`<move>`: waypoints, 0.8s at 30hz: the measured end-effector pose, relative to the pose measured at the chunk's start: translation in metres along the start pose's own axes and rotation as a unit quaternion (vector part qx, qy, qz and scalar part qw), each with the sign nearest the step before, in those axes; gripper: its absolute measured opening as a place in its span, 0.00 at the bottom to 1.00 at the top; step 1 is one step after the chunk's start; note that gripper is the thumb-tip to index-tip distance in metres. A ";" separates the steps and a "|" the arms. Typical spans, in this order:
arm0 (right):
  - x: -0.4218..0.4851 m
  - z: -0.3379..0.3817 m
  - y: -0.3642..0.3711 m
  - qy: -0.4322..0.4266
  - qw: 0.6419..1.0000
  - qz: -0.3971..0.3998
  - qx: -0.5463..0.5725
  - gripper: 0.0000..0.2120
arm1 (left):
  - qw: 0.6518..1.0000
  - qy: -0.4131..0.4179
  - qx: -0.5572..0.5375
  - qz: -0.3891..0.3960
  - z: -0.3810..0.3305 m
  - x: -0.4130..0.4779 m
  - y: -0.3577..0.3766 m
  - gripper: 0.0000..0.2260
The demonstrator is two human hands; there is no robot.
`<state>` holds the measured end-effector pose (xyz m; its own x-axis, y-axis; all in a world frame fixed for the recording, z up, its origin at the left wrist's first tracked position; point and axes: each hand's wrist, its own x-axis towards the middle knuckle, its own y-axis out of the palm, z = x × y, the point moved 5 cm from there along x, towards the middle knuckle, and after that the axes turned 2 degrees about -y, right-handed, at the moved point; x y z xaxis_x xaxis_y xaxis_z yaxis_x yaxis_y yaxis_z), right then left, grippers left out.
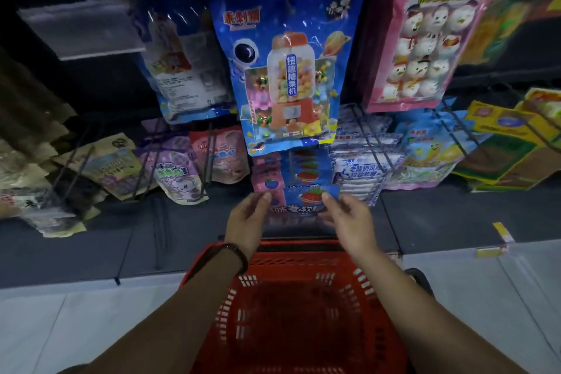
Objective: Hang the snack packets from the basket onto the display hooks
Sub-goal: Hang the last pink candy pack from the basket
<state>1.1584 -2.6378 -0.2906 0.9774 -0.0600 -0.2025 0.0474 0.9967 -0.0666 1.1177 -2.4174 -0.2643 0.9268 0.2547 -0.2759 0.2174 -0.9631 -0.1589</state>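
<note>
A blue snack packet (299, 205) with a red fruit picture hangs low at the front of a row of like packets (303, 167) on a display hook. My left hand (247, 222) touches its left edge with its fingertips. My right hand (344, 218) pinches its right edge. Below both hands stands the red plastic basket (291, 307) on the floor; its inside looks bare.
A large blue candy-machine packet (288, 76) hangs just above the hands. A pink marshmallow packet (425, 36) hangs at right, white packets (361, 161) and purple packets (176, 170) on neighbouring hooks. Black wire hooks (373, 136) jut out. A dark shelf base (121, 246) meets pale floor tiles (60, 328).
</note>
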 end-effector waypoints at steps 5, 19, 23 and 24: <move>0.010 0.011 0.000 -0.038 0.999 -0.010 -0.013 0.27 | 0.996 -0.023 -0.079 -0.039 0.011 0.012 -0.002 0.36; 0.023 0.011 0.006 0.008 0.998 -0.065 -0.016 0.25 | 0.994 -0.031 -0.029 -0.104 0.001 0.027 0.008 0.08; 0.024 0.013 0.004 -0.001 0.997 -0.078 -0.018 0.25 | 0.993 -0.042 -0.041 -0.101 0.004 0.028 0.011 0.11; 0.023 0.013 0.004 0.003 0.997 -0.078 -0.019 0.24 | 0.993 -0.053 -0.041 -0.097 0.006 0.029 0.012 0.13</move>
<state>1.1841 -2.6347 -0.2828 0.9577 -0.2136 -0.1928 0.1900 0.9726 -0.1338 1.1453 -2.4208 -0.2799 0.8289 0.4391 -0.3467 0.4166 -0.8980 -0.1413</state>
